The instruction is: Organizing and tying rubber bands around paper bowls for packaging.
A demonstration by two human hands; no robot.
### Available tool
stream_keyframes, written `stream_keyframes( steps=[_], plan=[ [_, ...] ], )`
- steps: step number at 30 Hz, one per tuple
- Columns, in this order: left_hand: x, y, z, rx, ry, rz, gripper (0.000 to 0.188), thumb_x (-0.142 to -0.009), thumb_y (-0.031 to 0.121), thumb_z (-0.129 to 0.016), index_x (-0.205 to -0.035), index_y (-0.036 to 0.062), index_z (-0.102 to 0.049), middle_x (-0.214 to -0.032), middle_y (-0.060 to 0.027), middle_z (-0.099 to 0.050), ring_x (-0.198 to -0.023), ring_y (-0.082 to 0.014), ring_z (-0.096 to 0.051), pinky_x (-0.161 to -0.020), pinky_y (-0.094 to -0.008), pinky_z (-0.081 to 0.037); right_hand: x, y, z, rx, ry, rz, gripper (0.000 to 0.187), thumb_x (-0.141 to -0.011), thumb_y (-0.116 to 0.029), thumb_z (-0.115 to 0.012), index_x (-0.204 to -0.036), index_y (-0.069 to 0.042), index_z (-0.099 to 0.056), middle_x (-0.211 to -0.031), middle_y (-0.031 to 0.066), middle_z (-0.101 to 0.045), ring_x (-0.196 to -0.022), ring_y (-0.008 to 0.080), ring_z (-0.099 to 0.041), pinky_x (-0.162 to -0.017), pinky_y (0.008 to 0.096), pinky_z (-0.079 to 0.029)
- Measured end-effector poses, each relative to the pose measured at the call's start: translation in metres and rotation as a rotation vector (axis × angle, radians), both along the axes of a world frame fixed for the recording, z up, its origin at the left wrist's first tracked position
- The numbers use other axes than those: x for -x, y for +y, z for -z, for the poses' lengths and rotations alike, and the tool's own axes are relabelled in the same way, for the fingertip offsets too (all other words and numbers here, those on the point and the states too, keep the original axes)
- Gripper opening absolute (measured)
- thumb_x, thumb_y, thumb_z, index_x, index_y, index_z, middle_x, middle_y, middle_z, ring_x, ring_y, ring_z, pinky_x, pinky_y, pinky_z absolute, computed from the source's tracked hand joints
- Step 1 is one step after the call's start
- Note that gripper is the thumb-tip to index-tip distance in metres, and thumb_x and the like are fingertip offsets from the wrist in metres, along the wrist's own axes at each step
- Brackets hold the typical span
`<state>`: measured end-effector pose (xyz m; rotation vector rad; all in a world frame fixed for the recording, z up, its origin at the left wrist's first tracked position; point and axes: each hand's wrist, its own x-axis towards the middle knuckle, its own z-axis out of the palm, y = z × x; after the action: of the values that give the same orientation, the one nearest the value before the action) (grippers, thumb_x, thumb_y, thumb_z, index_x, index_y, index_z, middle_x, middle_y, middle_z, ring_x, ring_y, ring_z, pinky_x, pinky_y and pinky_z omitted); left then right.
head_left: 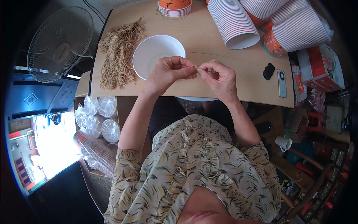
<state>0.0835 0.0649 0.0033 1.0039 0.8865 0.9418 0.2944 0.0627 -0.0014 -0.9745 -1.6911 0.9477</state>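
Note:
My left hand (169, 73) and my right hand (220, 79) meet above the table, each with thumb and forefinger pinched together. Between the fingertips is a small bit of tan string (195, 67); most of it is hidden by the fingers. Just behind my left hand stands a white round tub (158, 44), its opening facing up. A tangled heap of tan strings (120, 54) lies left of the tub, at the table's left side.
Stacked white paper tubs (233, 24) lie on their sides at the back right, with an orange-patterned tub (174, 7) at the back. A phone (282, 84) and a black lump (268, 71) rest near the right edge. A fan (61, 44) stands left; bagged tubs (97, 127) fill a box below.

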Motion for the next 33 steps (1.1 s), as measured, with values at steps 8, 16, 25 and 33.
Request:
stream_keyframes(
  steps=[8, 16, 25, 33],
  plan=[
    [-0.006, -0.004, 0.001, -0.053, 0.037, -0.069, 0.017, -0.092, 0.004, -0.073, -0.105, -0.0065, -0.070, -0.095, -0.0092, -0.073, -0.088, -0.0151, -0.073, -0.081, -0.0255, -0.060, 0.001, -0.001, 0.002, 0.034, 0.032, -0.047, 0.008, -0.088, 0.002, -0.073, -0.096, 0.001, -0.071, -0.080, -0.0013, -0.065, -0.064, 0.0025, -0.052, -0.057, 0.0214, -0.043],
    [-0.010, -0.011, -0.002, -0.145, 0.171, -0.095, 0.017, -0.089, 0.003, -0.075, -0.104, -0.0053, -0.074, -0.094, -0.0086, -0.076, -0.088, -0.0125, -0.073, -0.081, -0.0246, -0.059, -0.003, 0.006, 0.004, 0.295, 0.155, -0.107, 0.007, -0.093, -0.003, -0.071, -0.096, 0.003, -0.071, -0.083, 0.0008, -0.069, -0.074, 0.0042, -0.061, -0.066, 0.0201, -0.050],
    [-0.015, -0.014, 0.005, -0.190, 0.210, -0.109, 0.018, -0.088, 0.003, -0.076, -0.104, -0.0057, -0.075, -0.093, -0.0081, -0.077, -0.086, -0.0107, -0.072, -0.080, -0.0243, -0.059, -0.003, 0.004, -0.004, 0.533, 0.245, -0.076, 0.015, -0.093, -0.011, -0.074, -0.093, 0.004, -0.073, -0.077, 0.0025, -0.070, -0.072, 0.0054, -0.062, -0.067, 0.0203, -0.049],
    [-0.007, -0.009, 0.001, -0.111, 0.126, -0.081, 0.019, -0.095, 0.010, -0.072, -0.105, -0.0064, -0.074, -0.094, -0.0094, -0.076, -0.086, -0.0133, -0.073, -0.080, -0.0259, -0.060, -0.006, -0.003, -0.013, 0.470, 0.271, -0.083, 0.021, -0.104, -0.016, -0.058, -0.107, 0.002, -0.069, -0.079, 0.0043, -0.067, -0.058, 0.0025, -0.048, -0.053, 0.0186, -0.040]
  ],
)
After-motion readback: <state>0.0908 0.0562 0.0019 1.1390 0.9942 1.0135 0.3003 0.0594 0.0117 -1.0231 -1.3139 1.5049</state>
